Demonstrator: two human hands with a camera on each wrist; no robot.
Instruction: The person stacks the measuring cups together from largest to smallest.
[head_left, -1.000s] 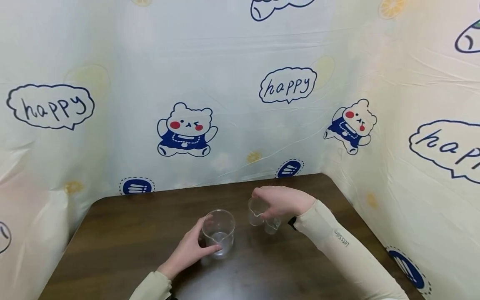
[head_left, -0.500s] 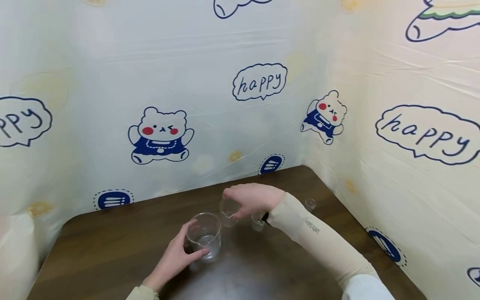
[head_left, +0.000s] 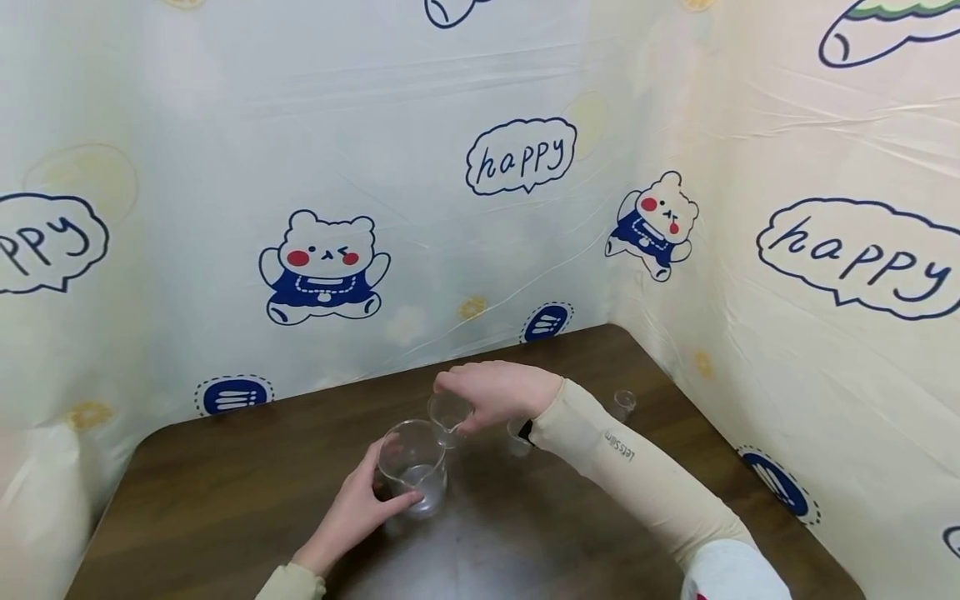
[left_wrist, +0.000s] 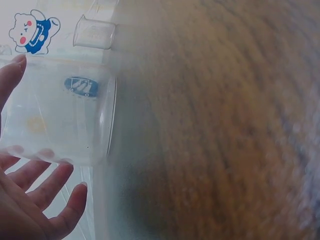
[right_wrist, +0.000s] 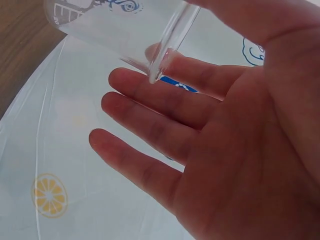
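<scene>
My left hand [head_left: 356,504] grips a large clear glass beaker [head_left: 416,458] by its side, thumb in front and fingers behind. The large beaker stands upright on the table. In the left wrist view the fingertips lie along its wall. My right hand [head_left: 501,392] pinches the rim of a smaller clear beaker [head_left: 448,414] from above, just behind and right of the large one. The right wrist view shows the smaller beaker [right_wrist: 115,30] between thumb and index finger, with white scale marks; the other fingers are stretched out.
A still smaller beaker [head_left: 517,439] stands by my right wrist, partly hidden by it. Beyond the right sleeve [head_left: 630,450] is a tiny beaker [head_left: 624,404]. The dark wooden table [head_left: 247,475] ends at a patterned curtain [head_left: 420,208] behind and at the sides.
My right hand has brought the smaller beaker leftward, close beside the large one. The left hand keeps its grip. The head view has turned right, and the tiny beaker has come into sight.
</scene>
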